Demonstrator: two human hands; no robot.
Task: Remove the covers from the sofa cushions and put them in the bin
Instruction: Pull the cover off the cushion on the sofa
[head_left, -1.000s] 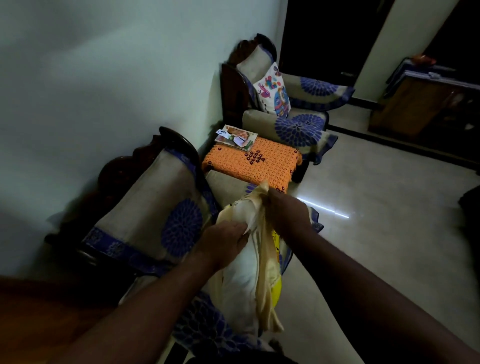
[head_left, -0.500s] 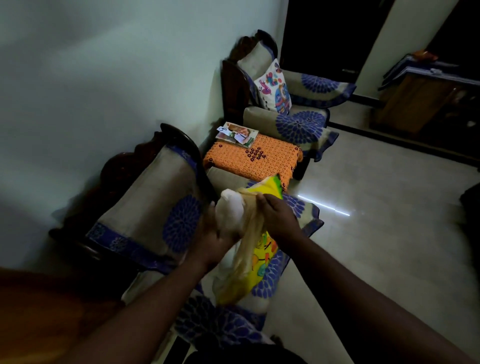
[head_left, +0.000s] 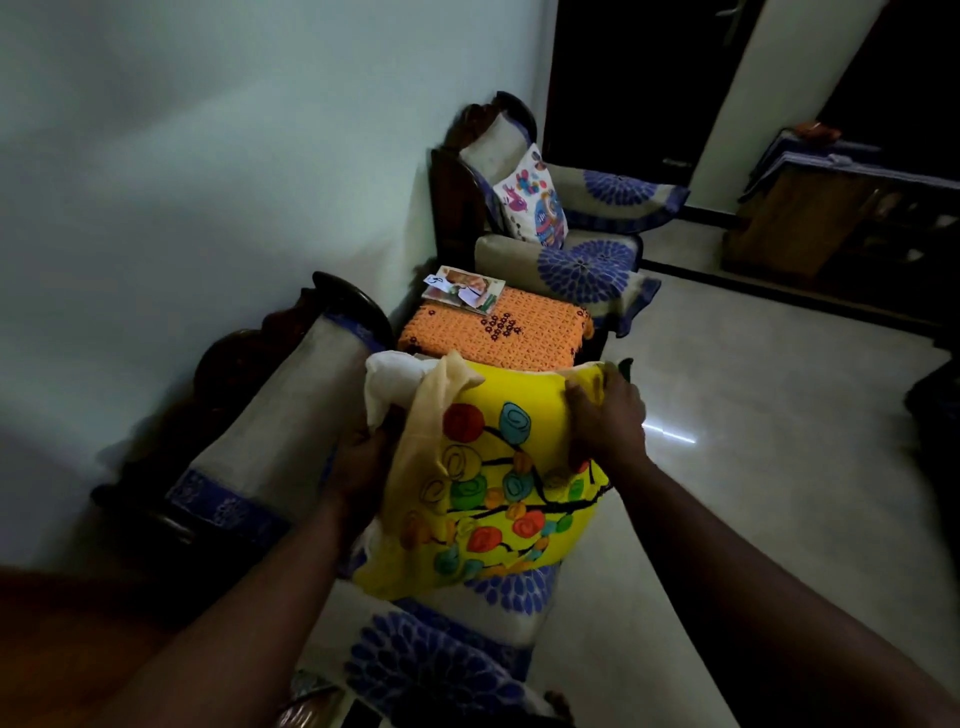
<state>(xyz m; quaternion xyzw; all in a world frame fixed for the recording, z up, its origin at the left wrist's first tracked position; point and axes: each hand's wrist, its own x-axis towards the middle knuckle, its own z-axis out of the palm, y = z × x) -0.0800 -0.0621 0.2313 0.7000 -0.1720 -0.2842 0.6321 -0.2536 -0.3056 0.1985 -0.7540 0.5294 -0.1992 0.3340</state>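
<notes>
Fingers of right hand (head_left: 605, 415) bunched on top right corner of yellow cover (head_left: 498, 499); left hand (head_left: 363, 457) gripping white cushion insert (head_left: 387, 379) at open end, over sofa seat (head_left: 498, 608). Soft, light, floppy; probably best pulled by corner seams.

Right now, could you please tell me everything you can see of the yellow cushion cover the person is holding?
The yellow cushion cover looks like soft fabric, bright yellow with a dark branch and round blossoms in red, green, blue and orange. A pale lining flap folds over its upper left edge, where the white inner cushion pokes out. The right hand grips its top right corner; the left hand holds its left side. It is held upright over the armchair seat.
</notes>
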